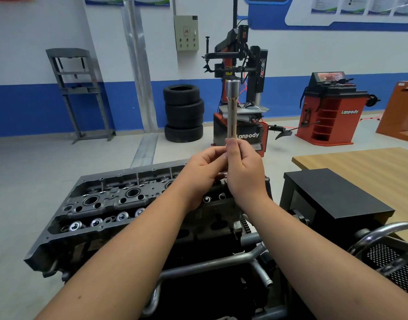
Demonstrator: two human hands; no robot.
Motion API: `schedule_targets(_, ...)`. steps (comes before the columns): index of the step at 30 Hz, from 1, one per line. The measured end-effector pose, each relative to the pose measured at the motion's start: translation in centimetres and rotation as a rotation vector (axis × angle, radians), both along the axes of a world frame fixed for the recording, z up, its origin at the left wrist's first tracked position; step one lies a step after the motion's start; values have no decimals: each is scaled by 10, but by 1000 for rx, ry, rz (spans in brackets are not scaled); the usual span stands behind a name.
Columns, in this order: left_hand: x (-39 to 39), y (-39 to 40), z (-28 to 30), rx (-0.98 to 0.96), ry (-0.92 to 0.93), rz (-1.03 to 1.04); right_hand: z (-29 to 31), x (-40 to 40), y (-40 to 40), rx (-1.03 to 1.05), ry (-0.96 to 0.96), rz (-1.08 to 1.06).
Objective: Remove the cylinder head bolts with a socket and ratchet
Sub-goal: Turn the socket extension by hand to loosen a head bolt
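While both hands, left hand (204,168) and right hand (243,174), are pinching its lower end, the socket extension (232,109) is standing upright above the grip, probably for inspection over the cylinder head (110,204).

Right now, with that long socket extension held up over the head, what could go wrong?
The extension is held only at its lower end by the right hand and left hand. If it slips, it may drop onto the cylinder head, possibly into an open bore or among the exposed valve springs.

Two bare forearms and hands

The left hand (203,168) and right hand (243,172) wore no gloves, sleeves, rings or watch.
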State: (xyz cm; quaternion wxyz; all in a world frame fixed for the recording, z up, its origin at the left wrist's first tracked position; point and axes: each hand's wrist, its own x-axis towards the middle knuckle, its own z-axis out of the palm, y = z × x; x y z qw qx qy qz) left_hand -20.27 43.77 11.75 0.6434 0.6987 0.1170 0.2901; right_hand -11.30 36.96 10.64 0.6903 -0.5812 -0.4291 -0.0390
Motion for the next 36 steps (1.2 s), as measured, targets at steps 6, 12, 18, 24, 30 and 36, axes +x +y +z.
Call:
schedule_targets(6, -1, 2, -2, 22, -20, 30, -1, 0, 0, 3, -27, -3)
schedule_targets(12, 0, -1, 0, 15, 1, 9, -1, 1, 0, 0, -4, 6)
schedule_targets(18, -1, 0, -1, 36, -18, 72, -2, 2, 1, 8, 5, 8)
schedule_targets(24, 0, -2, 1, -12, 8, 30, 0, 1, 0, 13, -7, -16)
schedule_targets(30, 0, 0, 0, 26, 8, 68, -2, 2, 1, 15, 20, 7)
schedule_targets(36, 0, -1, 0, 6, 3, 21, -2, 2, 0, 6, -12, -11)
